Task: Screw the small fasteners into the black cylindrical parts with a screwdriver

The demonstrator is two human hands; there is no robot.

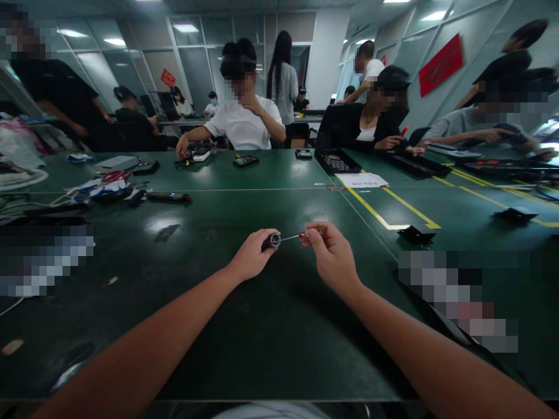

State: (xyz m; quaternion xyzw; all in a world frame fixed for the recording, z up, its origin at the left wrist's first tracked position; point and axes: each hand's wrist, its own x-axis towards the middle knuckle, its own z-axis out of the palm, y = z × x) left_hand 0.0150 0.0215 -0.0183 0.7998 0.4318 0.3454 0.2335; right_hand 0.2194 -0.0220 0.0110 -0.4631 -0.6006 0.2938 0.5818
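Just above the green table, my left hand (252, 254) is closed around a small dark cylindrical part (273, 240) with a shiny round metal end facing right. My right hand (331, 251) pinches the reddish, see-through handle of a screwdriver (290, 238). The thin metal shaft points left, its tip at the round end of the dark part. Whether the tip sits inside the part or only touches its rim I cannot tell. My left fingers hide most of the part's body.
Tools and cables, including red-handled pliers (116, 176) and a dark pen-shaped tool (168, 196), lie at the left. Black trays (338, 161), a white paper sheet (361, 180), yellow tape lines and small black parts (416, 234) are at the right. Several people sit across the table.
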